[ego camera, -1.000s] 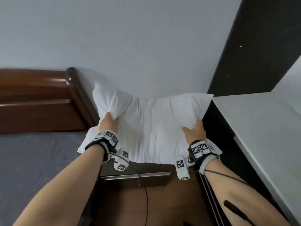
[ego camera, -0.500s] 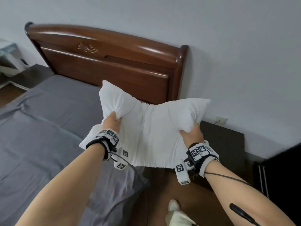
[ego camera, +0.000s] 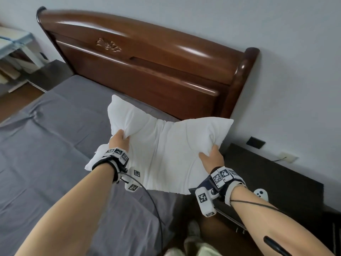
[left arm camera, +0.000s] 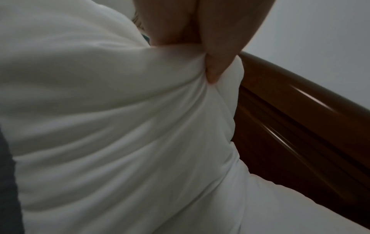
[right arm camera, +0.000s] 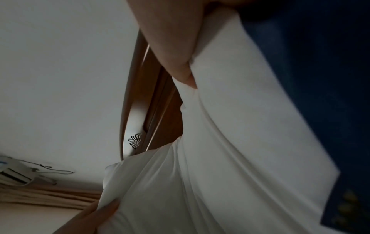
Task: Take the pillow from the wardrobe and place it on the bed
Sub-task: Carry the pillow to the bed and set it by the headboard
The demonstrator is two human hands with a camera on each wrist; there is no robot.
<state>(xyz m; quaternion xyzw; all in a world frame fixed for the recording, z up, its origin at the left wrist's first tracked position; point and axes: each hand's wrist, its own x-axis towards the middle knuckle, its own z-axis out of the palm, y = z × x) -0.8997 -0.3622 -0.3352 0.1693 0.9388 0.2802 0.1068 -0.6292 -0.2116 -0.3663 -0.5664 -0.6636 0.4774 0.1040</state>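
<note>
A white pillow (ego camera: 166, 150) hangs in the air between both hands, above the right edge of the bed (ego camera: 46, 145) and just in front of the wooden headboard (ego camera: 147, 67). My left hand (ego camera: 119, 142) grips its left side, with the thumb dug into the fabric (left arm camera: 216, 69). On the other side my right hand (ego camera: 211, 157) grips the pillow (right arm camera: 240, 142), thumb pressed into the cloth. The pillow (left arm camera: 120, 126) fills the left wrist view. The wardrobe is out of view.
The bed has a grey sheet and no other bedding. A dark bedside cabinet (ego camera: 276, 182) stands right of the bed, with a white controller (ego camera: 261, 194) on it. Wall sockets (ego camera: 255, 142) sit above it. A white rack (ego camera: 16, 52) stands at far left.
I have turned left from the wardrobe toward the bed. The pillow, still gripped by both hands, now hangs lower, over the bed's right edge near the headboard.
</note>
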